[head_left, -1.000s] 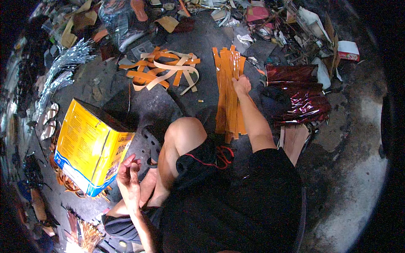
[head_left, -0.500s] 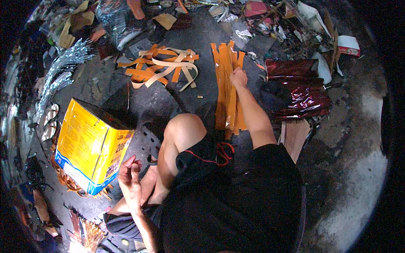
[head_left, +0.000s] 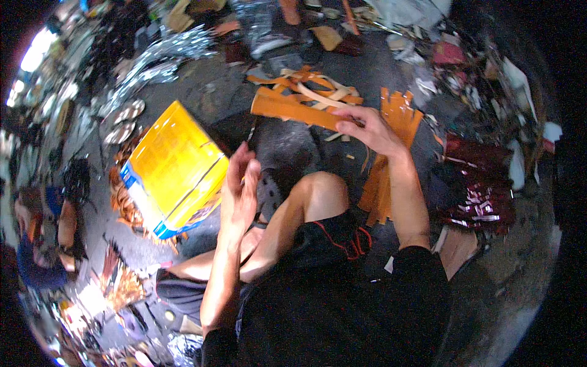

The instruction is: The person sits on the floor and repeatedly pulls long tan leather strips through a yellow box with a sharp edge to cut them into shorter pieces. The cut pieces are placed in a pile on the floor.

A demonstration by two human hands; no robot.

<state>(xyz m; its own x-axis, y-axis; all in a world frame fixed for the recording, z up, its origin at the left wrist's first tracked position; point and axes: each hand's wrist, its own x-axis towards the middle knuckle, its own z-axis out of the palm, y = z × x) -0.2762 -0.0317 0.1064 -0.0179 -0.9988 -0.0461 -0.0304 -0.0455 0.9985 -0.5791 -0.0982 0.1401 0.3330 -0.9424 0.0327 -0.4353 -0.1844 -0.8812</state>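
Note:
In my right hand [head_left: 374, 129], the end of a wide, flat orange strip [head_left: 293, 110] is pinched between thumb and fingers. The strip reaches out to the left, over a loose tangle of orange and cream strips [head_left: 318, 85]. Under my right forearm lies a bundle of long orange strips [head_left: 380, 183], side by side on the floor. My left hand [head_left: 240, 186] is raised beside a boxy yellow tin [head_left: 177, 162] with a blue lower edge. Its fingers are loosely bent and apart, somewhat blurred, with nothing visible between them.
Dark red glossy sheets [head_left: 477, 183] lie at the right, above a pale brown board [head_left: 455, 249]. Silvery strands [head_left: 165, 55] spread at the upper left. Orange curled scraps [head_left: 122, 199] sit behind the tin. Mixed scrap rings the floor, and my bent knee [head_left: 327, 186] is in the middle.
My right hand has come off the bundle and swung left with one orange strip in it. My left hand has risen along the tin. The whole view has shifted and turned.

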